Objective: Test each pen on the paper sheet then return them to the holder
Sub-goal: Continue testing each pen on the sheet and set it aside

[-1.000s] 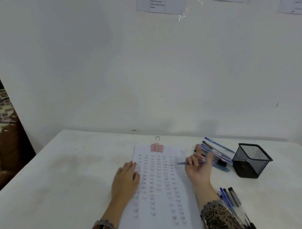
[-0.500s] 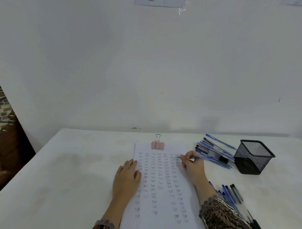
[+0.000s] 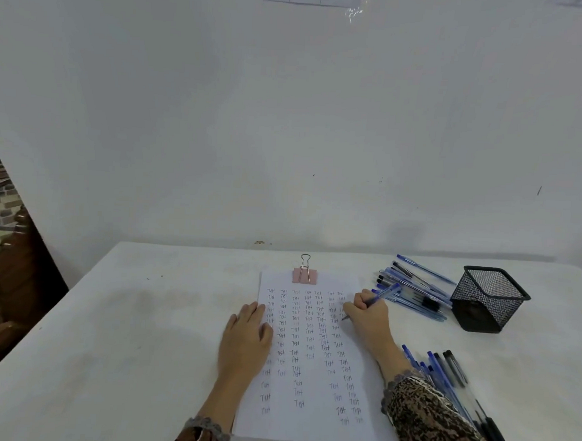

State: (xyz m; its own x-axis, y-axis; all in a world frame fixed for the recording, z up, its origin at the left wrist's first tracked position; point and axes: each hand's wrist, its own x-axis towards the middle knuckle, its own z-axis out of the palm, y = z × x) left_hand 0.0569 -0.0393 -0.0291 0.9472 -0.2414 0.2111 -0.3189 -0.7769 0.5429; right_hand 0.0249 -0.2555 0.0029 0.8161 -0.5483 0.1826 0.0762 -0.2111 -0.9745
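Note:
A white paper sheet [image 3: 312,429] covered with rows of small handwritten marks lies in front of me, held at its top by a pink binder clip [image 3: 305,275]. My left hand [image 3: 247,337] rests flat on the sheet's left edge. My right hand [image 3: 368,317] grips a blue pen [image 3: 384,294] in a writing hold, its tip touching the paper in the right column. A black mesh holder [image 3: 488,298] stands at the right, apparently empty. A heap of blue and black pens [image 3: 412,287] lies between sheet and holder. Another group of pens [image 3: 449,377] lies by my right forearm.
The white table [image 3: 130,330] meets a white wall at the back. Its left edge drops off to a dark gap with patterned floor beyond. The holder sits close to the table's right end.
My right hand has brought the pen from beside the heap onto the paper, then slid down the right column. The left hand stayed flat on the sheet.

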